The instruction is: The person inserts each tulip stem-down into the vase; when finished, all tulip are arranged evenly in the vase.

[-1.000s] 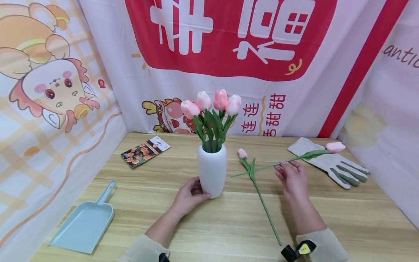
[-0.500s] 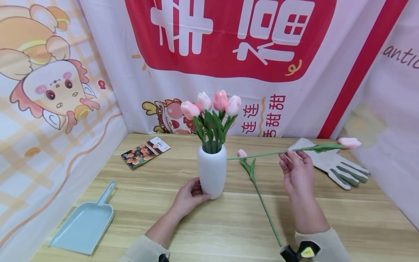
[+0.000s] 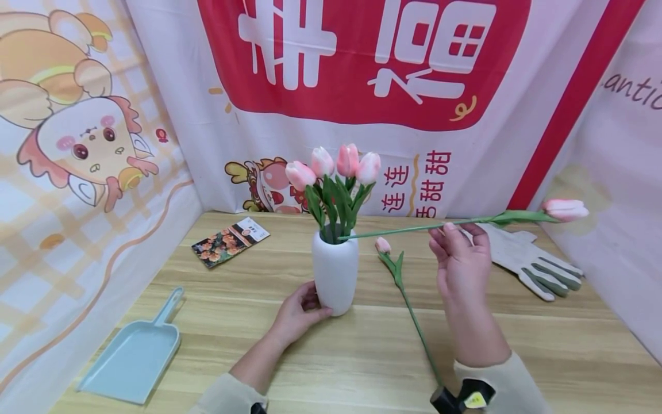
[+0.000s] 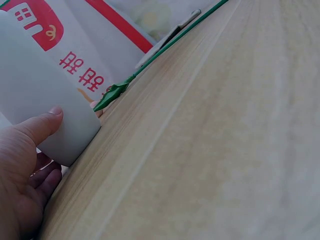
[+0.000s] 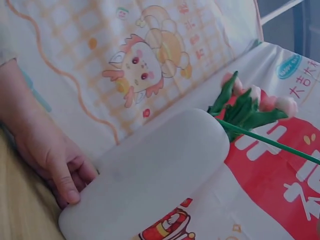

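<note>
My left hand (image 3: 296, 315) grips the foot of a white vase (image 3: 336, 276), thumb in front and fingers round the side. Several pink-and-white artificial tulips (image 3: 335, 172) stand in the vase, green leaves above its rim. My right hand (image 3: 462, 267) pinches the green stem of another tulip (image 3: 517, 217), held nearly level with its bloom to the right. That stem's tip overlaps the vase mouth in the head view; in the right wrist view the stem (image 5: 270, 142) crosses at the mouth. A further tulip (image 3: 399, 280) lies on the table between vase and right forearm.
A white-and-grey glove (image 3: 538, 261) lies behind my right hand. At the back left is a flower-picture packet (image 3: 227, 241); a light blue dustpan (image 3: 133, 356) lies at the front left. Printed cloths (image 3: 207, 144) hang round the wooden table.
My right hand has lifted the tulip, first rightward, then back left, bringing its stem tip up from beside the vase to the mouth. The left hand and vase stay put.
</note>
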The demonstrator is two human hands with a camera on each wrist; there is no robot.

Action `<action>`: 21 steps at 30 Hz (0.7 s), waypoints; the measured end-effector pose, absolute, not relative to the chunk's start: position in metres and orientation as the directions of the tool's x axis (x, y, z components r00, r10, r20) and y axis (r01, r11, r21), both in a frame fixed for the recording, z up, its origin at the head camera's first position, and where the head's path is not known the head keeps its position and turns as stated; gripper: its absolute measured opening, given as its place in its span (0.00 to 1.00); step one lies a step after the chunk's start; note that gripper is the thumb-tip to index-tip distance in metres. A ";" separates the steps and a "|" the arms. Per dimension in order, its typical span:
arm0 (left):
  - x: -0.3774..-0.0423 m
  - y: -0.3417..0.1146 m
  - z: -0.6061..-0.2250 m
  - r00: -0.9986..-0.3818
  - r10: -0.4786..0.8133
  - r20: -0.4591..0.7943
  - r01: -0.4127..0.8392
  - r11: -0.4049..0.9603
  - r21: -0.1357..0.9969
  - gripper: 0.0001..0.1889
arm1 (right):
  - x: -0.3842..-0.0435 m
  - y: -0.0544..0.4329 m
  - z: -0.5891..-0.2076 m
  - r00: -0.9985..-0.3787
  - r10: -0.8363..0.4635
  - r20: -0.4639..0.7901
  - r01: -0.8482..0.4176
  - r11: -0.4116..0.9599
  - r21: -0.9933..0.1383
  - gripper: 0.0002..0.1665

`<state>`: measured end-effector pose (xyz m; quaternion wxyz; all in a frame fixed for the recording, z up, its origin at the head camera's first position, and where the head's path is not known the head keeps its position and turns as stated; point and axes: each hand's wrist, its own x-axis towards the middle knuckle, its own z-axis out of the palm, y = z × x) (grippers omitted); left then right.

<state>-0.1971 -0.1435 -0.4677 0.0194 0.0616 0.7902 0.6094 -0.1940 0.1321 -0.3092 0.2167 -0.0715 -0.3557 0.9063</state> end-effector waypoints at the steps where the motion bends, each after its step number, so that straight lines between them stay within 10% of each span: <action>1: -0.197 -0.143 -0.468 -0.992 0.120 0.047 0.076 0.245 0.967 0.35 | -0.194 0.129 -0.309 -0.894 0.446 0.049 -0.357 -0.640 -0.680 0.16; 21: -0.200 -0.145 -0.470 -0.990 0.137 0.044 0.079 0.264 0.961 0.35 | -0.187 0.073 -0.294 -0.815 0.144 0.561 -0.578 -0.130 -0.806 0.11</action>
